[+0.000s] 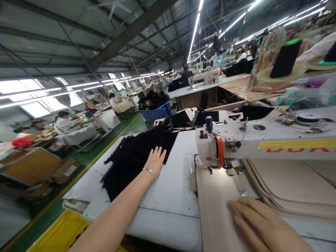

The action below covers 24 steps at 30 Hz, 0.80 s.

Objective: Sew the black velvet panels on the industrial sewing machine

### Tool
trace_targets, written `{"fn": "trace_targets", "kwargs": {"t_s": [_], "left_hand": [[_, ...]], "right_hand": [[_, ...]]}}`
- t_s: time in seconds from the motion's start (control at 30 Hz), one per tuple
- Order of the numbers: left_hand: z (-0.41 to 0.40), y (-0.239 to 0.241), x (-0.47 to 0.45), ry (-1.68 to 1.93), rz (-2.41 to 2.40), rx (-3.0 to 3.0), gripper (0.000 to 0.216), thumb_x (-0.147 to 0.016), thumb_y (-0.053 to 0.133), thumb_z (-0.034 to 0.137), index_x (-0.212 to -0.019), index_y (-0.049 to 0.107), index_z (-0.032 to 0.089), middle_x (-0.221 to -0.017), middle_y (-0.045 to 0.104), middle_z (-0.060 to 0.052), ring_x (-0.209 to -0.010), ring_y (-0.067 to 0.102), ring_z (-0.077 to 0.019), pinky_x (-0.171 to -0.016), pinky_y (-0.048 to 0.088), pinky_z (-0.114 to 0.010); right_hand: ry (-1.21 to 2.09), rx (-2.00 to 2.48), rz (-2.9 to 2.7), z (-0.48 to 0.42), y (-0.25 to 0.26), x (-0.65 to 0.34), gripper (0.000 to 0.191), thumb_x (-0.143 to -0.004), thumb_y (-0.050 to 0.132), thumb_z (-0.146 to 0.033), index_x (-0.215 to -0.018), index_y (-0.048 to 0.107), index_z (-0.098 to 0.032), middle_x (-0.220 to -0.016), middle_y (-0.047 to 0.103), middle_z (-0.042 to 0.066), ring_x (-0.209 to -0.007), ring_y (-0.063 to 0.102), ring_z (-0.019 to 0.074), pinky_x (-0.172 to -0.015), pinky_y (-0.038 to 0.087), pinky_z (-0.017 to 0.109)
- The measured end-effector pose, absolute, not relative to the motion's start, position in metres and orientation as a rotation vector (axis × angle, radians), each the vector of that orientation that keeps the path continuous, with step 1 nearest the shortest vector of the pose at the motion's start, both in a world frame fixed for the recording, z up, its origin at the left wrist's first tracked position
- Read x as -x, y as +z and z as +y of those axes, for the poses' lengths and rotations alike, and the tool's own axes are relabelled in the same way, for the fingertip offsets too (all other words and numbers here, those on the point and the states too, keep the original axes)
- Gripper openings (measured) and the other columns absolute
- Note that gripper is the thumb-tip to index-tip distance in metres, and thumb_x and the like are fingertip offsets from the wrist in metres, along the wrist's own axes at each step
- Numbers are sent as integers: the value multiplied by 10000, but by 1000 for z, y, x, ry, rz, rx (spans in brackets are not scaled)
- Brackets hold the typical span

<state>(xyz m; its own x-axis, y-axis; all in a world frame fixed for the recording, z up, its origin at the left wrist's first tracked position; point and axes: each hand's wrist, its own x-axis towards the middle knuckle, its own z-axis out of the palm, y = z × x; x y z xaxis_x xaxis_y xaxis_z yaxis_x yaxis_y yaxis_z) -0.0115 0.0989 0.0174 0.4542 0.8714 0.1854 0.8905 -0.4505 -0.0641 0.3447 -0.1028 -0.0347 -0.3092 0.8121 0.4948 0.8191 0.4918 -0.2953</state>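
Note:
My left hand (155,160) reaches out across the white table (168,199) and lies flat, fingers stretched, on a pile of black fabric pieces (131,162). A thin bracelet circles that wrist. My right hand (259,224) rests flat with fingers together on a tan sheet (215,206) that lies under the head of the white sewing machine (228,143). Neither hand grips anything. A stack of tan sheets (291,189) sits to the right of the needle, behind my right hand.
More black pieces (189,119) lie behind the machine. A blue crate (154,113) of dark items stands beyond the table. Other workers sit at tables on the left across a green aisle (86,159). A yellow bin (57,234) is at my lower left.

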Motion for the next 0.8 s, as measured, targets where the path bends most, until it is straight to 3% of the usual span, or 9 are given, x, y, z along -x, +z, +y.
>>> {"fn": "trace_targets", "kwargs": {"t_s": [0.1, 0.17, 0.33, 0.47, 0.53, 0.67, 0.8], "left_hand": [[118, 23, 32, -159, -1569, 2536, 403, -857, 427, 76, -1217, 571, 188, -1301, 577, -96, -1257, 489, -237, -1095, 314, -453], [121, 33, 34, -218, -1572, 2500, 327, -906, 397, 124, -1156, 596, 196, -1207, 633, -81, -1154, 564, -216, -1050, 382, -409], [74, 65, 9, -439, -1535, 2416, 363, -982, 273, 225, -1232, 523, 147, -1136, 608, -128, -1107, 540, -245, -984, 420, -415], [8, 64, -26, -249, -1201, 3050, 321, -984, 348, 323, -1134, 609, 212, -936, 652, -50, -893, 610, -193, -830, 494, -322], [-1, 53, -38, -232, -1164, 3231, 331, -989, 345, 355, -1115, 628, 240, -948, 656, -31, -901, 615, -170, -842, 490, -292], [44, 23, -50, -537, -1692, 2753, 326, -943, 455, 336, -1209, 548, 173, -1209, 566, -111, -1171, 498, -236, -1014, 383, -400], [95, 9, -54, -577, -1933, 2580, 242, -837, 617, 333, -939, 592, 114, -973, 591, -140, -1018, 546, -288, -886, 423, -435]], "right_hand": [[-58, 1415, -2240, -70, -29, -327, 343, -890, 495, -386, -1203, 588, -281, -1216, 593, 44, -1104, 567, 231, -955, 485, 442], [-66, 1413, -2276, -58, -32, -321, 391, -901, 475, -384, -1268, 545, -270, -1270, 562, 49, -1154, 530, 236, -984, 450, 468], [-97, 1393, -2293, -54, -37, -323, 446, -909, 463, -373, -1343, 476, -268, -1356, 499, 51, -1237, 459, 230, -1039, 378, 469], [-141, 1397, -2301, -56, -31, -322, 431, -907, 466, -369, -1328, 491, -277, -1338, 518, 44, -1223, 470, 240, -1049, 337, 501], [-142, 1403, -2296, -55, -29, -320, 427, -909, 466, -366, -1328, 489, -286, -1328, 527, 37, -1213, 476, 239, -1036, 345, 491], [-111, 1402, -2287, -53, -25, -318, 414, -914, 457, -343, -1322, 490, -281, -1292, 553, 40, -1186, 493, 232, -1014, 355, 472], [-86, 1429, -2273, -54, -23, -318, 422, -916, 451, -317, -1332, 477, -252, -1288, 548, 61, -1180, 489, 230, -1013, 347, 463]]}}
